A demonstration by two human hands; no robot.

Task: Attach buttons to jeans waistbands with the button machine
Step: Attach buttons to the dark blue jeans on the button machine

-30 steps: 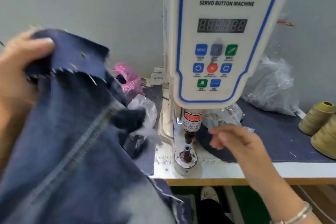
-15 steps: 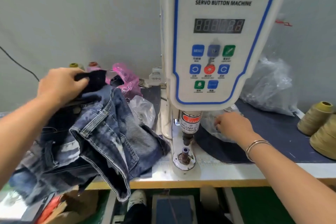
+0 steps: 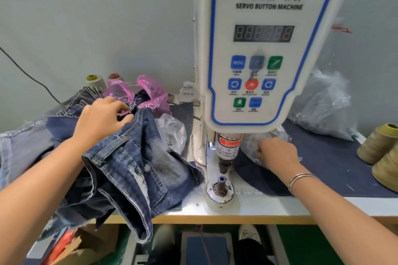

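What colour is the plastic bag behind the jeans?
Pink, translucent: the plastic bag shows best in the head view, behind the jeans.

White worktable point(image 3: 269, 207) w/ a wood front edge and a ruler strip. Directly on it: button machine point(image 3: 219, 193), jeans point(image 3: 133, 170) heaped on the left, dark denim mat point(image 3: 331, 163), clear bags point(image 3: 323, 105), pink bag point(image 3: 150, 92), thread cones point(image 3: 374, 144) far right.

Right hand's fingers point(image 3: 261, 153) hidden — display digits point(image 3: 263, 33) blurred.
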